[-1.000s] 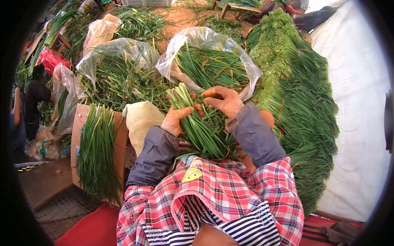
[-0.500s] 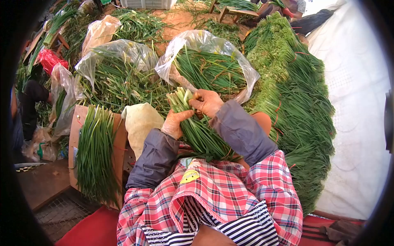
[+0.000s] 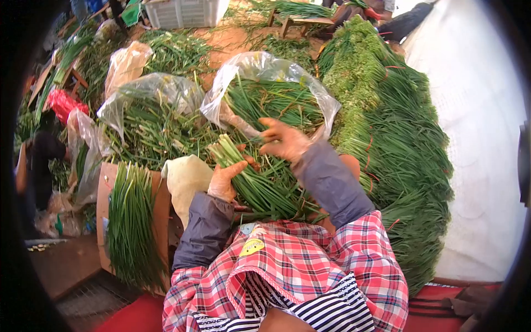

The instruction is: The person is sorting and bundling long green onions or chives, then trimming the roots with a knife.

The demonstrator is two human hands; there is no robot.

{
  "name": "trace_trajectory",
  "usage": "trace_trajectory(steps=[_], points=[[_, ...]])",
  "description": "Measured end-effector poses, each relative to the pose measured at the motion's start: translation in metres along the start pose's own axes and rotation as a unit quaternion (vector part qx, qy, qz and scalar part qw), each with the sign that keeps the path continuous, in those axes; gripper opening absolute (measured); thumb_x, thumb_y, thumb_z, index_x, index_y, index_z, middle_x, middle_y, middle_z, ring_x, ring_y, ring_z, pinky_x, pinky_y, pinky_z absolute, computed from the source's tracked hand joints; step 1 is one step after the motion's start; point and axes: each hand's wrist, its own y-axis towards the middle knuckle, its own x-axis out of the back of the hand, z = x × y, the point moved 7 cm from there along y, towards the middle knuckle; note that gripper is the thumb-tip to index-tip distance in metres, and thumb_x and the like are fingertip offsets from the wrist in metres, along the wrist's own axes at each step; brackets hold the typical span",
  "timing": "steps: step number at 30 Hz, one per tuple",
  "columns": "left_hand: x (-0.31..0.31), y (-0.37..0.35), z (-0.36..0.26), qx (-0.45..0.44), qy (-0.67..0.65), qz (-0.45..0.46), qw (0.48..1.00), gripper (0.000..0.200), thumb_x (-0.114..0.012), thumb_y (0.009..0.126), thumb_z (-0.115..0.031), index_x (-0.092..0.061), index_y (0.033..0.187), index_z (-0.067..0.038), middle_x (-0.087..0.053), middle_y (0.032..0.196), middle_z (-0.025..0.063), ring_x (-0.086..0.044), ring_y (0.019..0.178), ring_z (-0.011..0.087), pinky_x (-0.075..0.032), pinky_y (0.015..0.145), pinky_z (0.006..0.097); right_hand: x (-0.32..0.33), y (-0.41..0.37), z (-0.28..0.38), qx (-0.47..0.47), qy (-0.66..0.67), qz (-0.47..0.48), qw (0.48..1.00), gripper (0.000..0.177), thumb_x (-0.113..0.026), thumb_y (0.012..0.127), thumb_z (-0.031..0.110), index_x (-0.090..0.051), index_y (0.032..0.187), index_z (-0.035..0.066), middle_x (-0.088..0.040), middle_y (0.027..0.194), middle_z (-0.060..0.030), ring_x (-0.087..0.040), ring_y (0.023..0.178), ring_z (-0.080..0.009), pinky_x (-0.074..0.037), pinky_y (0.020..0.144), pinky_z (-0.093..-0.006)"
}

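Observation:
My left hand (image 3: 228, 180) is wrapped round the pale stem ends of a bunch of green stalks (image 3: 271, 191), whose leaves spread to the lower right across my lap. To the right of the stem ends, my right hand (image 3: 283, 141) is raised with its fingers apart and slightly blurred, off the bunch. Behind it lies a clear plastic bag (image 3: 326, 102) of loose green stalks. Another bundle (image 3: 131, 221) rests on a curved brown board (image 3: 105, 191) at the left, beside a cream cloth (image 3: 188, 180).
A long pile of tied bundles (image 3: 406, 149) runs down the right side, next to a white sheet (image 3: 470, 138). A second clear bag (image 3: 166, 86) stands back left. A white crate (image 3: 185, 14), a small wooden bench (image 3: 301, 22) and other people's limbs show at the far edge.
My right hand has come away from the stem ends, and its fingers have spread. My left hand still holds the bunch. The camera view has tilted, so the background sits slightly lower.

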Motion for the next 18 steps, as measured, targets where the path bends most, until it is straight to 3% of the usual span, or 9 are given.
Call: trace_trajectory(steps=[3, 4, 6, 9, 12, 14, 15, 16, 18], points=[[-0.009, -0.004, -0.024, -0.041, 0.035, -0.030, 0.998, 0.041, -0.056, 0.075, 0.006, -0.045, 0.113, -0.001, -0.061, 0.091, 0.0134, -0.060, 0.085, 0.0252, -0.049, 0.076, 0.0391, -0.065, -0.010, 0.014, 0.036, 0.057, 0.181, 0.981, 0.075, -0.069, 0.072, 0.018, -0.030, 0.135, 0.009, -0.049, 0.121, -0.0132, -0.045, 0.113, -0.0230, -0.034, 0.097, -0.0351], [-0.011, -0.006, -0.034, -0.068, 0.054, -0.020, 0.996, 0.038, -0.056, 0.075, 0.007, -0.046, 0.110, 0.000, -0.061, 0.091, 0.0136, -0.059, 0.085, 0.0259, -0.049, 0.077, 0.0388, -0.074, -0.007, -0.001, 0.047, 0.038, 0.156, 0.986, 0.068, -0.063, 0.077, 0.018, -0.030, 0.134, 0.003, -0.049, 0.123, -0.0135, -0.045, 0.114, -0.0227, -0.033, 0.098, -0.0342], [-0.015, -0.010, -0.050, -0.089, 0.076, -0.004, 0.993, 0.034, -0.059, 0.073, 0.004, -0.048, 0.105, 0.000, -0.060, 0.091, 0.0141, -0.059, 0.086, 0.0267, -0.047, 0.079, 0.0380, -0.081, -0.004, -0.010, 0.060, 0.216, 0.134, 0.965, 0.058, -0.058, 0.080, 0.015, -0.032, 0.130, 0.000, -0.050, 0.121, -0.0131, -0.047, 0.112, -0.0228, -0.034, 0.097, -0.0341], [-0.038, -0.019, -0.076, -0.123, 0.127, 0.034, 0.984, 0.035, -0.063, 0.070, 0.000, -0.050, 0.102, -0.002, -0.059, 0.087, 0.0116, -0.058, 0.085, 0.0248, -0.045, 0.082, 0.0376, -0.078, 0.001, 0.001, 0.006, 0.338, 0.085, 0.937, 0.046, -0.058, 0.078, 0.012, -0.044, 0.120, -0.001, -0.054, 0.113, -0.0112, -0.051, 0.104, -0.0204, -0.039, 0.090, -0.0323], [-0.059, -0.017, -0.098, -0.174, 0.249, 0.103, 0.947, 0.032, -0.061, 0.071, -0.003, -0.049, 0.100, -0.003, -0.057, 0.085, 0.0108, -0.056, 0.085, 0.0246, -0.044, 0.083, 0.0418, -0.091, 0.014, -0.008, 0.045, 0.236, 0.081, 0.967, 0.041, -0.061, 0.076, 0.013, -0.050, 0.113, 0.001, -0.059, 0.101, -0.0101, -0.056, 0.094, -0.0183, -0.043, 0.084, -0.0319], [-0.069, -0.017, -0.128, -0.222, 0.340, 0.089, 0.910, 0.026, -0.061, 0.070, -0.007, -0.050, 0.094, -0.004, -0.056, 0.084, 0.0080, -0.055, 0.081, 0.0209, -0.044, 0.084, 0.0417, -0.095, 0.022, -0.030, 0.063, 0.006, 0.084, 0.994, 0.038, -0.062, 0.075, 0.018, -0.054, 0.111, 0.008, -0.064, 0.094, -0.0094, -0.060, 0.086, -0.0202, -0.046, 0.078, -0.0337], [-0.080, -0.025, -0.152, -0.270, 0.309, 0.109, 0.905, 0.023, -0.059, 0.072, -0.009, -0.050, 0.093, -0.005, -0.055, 0.081, 0.0071, -0.054, 0.078, 0.0203, -0.045, 0.084, 0.0424, -0.095, 0.021, -0.041, 0.074, -0.111, 0.105, 0.985, 0.038, -0.062, 0.075, 0.020, -0.055, 0.111, 0.011, -0.064, 0.095, -0.0090, -0.061, 0.085, -0.0209, -0.046, 0.077, -0.0344], [-0.087, -0.035, -0.179, -0.338, 0.244, 0.089, 0.905, 0.021, -0.061, 0.070, -0.007, -0.053, 0.090, -0.005, -0.056, 0.080, 0.0080, -0.055, 0.079, 0.0202, -0.042, 0.085, 0.0456, -0.090, 0.011, -0.054, -0.068, -0.261, 0.183, 0.945, 0.037, -0.062, 0.076, 0.024, -0.057, 0.111, 0.013, -0.064, 0.099, -0.0077, -0.060, 0.090, -0.0225, -0.045, 0.082, -0.0337], [-0.072, -0.045, -0.240, -0.404, 0.159, 0.188, 0.881, 0.025, -0.056, 0.074, -0.004, -0.050, 0.098, -0.007, -0.051, 0.080, 0.0059, -0.049, 0.084, 0.0188, -0.034, 0.094, 0.0484, -0.063, 0.003, -0.076, -0.094, -0.352, 0.233, 0.902, 0.037, -0.061, 0.077, 0.025, -0.057, 0.112, 0.014, -0.062, 0.103, -0.0088, -0.059, 0.094, -0.0224, -0.044, 0.085, -0.0333]])
